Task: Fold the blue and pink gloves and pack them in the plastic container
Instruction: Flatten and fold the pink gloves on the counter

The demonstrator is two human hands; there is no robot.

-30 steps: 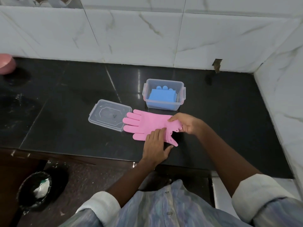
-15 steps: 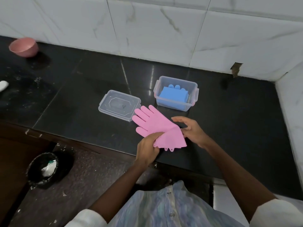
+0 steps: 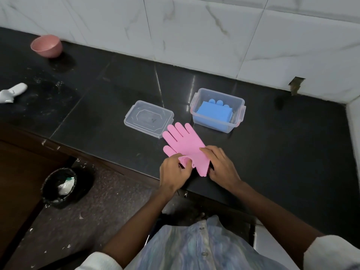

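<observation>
1. The pink glove lay flat on the black desk, near its front edge. Its finger end touched the lid.
2. The left hand had its fingers closed on the glove's near left edge, which was lifted and curled. The right hand lay on the cuff with its fingers held loosely open, pressing down and not gripping.
3. The blue glove was already folded inside the box, just past the pink one.
4. The glove looked soft and springy. The fold could pop open if the left hand let go too soon.
5. The cuff sat close to the desk edge. A slip could drop the glove to the floor, near the bin.
6. The desk was bare to the right. On the left, the lid was close and a push could move it.
7. The box seemed partly full, so a fat fold might not fit.
</observation>
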